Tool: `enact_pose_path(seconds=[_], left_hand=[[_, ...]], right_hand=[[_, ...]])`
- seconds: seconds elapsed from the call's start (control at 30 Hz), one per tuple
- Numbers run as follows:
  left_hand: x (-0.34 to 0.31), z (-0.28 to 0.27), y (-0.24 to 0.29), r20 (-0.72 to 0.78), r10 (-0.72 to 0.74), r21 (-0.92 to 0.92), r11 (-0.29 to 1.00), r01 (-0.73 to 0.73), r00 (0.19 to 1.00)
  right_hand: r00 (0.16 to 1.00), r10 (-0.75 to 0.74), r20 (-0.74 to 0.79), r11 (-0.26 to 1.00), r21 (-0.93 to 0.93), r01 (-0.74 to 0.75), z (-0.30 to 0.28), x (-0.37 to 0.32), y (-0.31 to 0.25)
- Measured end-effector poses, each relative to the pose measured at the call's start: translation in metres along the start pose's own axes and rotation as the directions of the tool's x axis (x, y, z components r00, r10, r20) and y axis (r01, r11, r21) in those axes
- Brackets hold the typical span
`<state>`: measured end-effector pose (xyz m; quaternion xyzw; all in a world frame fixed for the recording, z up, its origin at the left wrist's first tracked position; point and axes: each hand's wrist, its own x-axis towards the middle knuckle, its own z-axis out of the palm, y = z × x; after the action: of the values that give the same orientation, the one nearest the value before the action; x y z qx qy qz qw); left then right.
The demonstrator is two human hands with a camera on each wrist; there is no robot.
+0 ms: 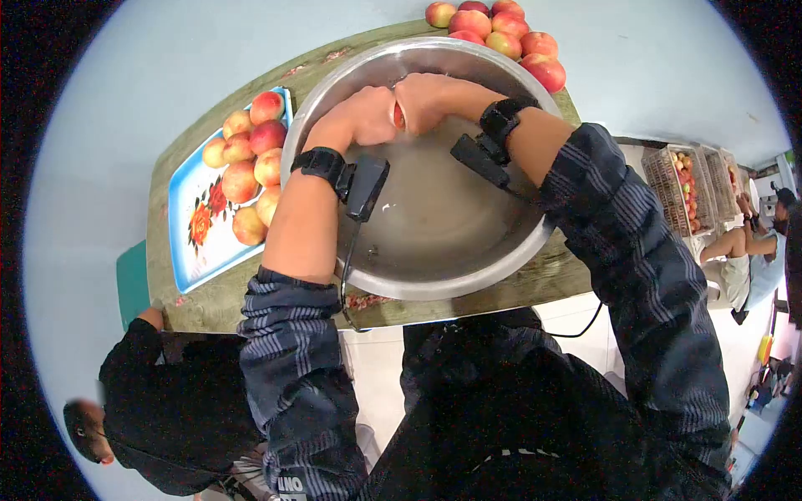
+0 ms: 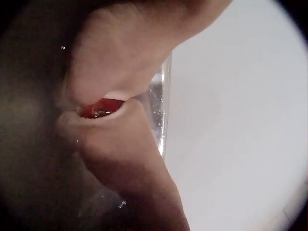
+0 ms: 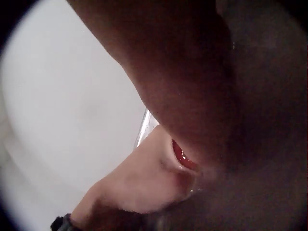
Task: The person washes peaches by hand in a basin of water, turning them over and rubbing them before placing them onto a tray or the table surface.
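Both hands are together over the far side of a large steel basin of cloudy water. Between them they hold a red nectarine, of which only a narrow wet strip shows. My left hand cups it from the left, and my right hand closes round it from the right. In the right wrist view the nectarine peeks out between the two hands. The fingertips are hidden below, at the water.
Left of the basin lies a flower-patterned tray with several nectarines. More nectarines are piled behind the basin on the wooden table. A person in black is at the lower left. Crates of fruit stand at right near another person.
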<state>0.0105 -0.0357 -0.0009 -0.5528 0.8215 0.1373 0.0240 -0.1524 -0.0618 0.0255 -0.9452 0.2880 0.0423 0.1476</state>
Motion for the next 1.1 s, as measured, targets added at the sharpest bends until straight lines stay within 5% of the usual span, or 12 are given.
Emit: enact_pose_path(seconds=[0.43, 0.77, 0.83, 0.97, 1.1], left_hand=[[-0.003, 0.003, 0.003, 0.017, 0.069, -0.028, 0.997, -0.069, 0.997], [-0.009, -0.016, 0.012, 0.134, -0.061, -0.029, 0.997, 0.065, 0.989], [-0.014, -0.029, 0.019, 0.189, -0.140, -0.001, 0.990, 0.143, 0.972], [-0.038, -0.059, 0.013, -0.008, -0.118, -0.057, 0.991, 0.117, 0.993], [-0.066, -0.088, 0.029, -0.017, -0.084, -0.228, 0.971, 0.078, 0.996]], right_hand=[[0.999, 0.004, -0.037, 0.992, -0.129, -0.008, 0.009, 0.004, 0.010], [0.999, 0.047, -0.011, 0.982, -0.181, -0.049, 0.004, 0.003, 0.009], [0.995, 0.094, -0.028, 0.989, -0.110, -0.097, 0.004, 0.007, 0.012], [0.996, 0.016, -0.091, 0.999, -0.026, -0.019, 0.002, 0.019, 0.030], [0.995, 0.019, 0.098, 0.994, 0.108, -0.030, -0.024, 0.006, 0.007]])
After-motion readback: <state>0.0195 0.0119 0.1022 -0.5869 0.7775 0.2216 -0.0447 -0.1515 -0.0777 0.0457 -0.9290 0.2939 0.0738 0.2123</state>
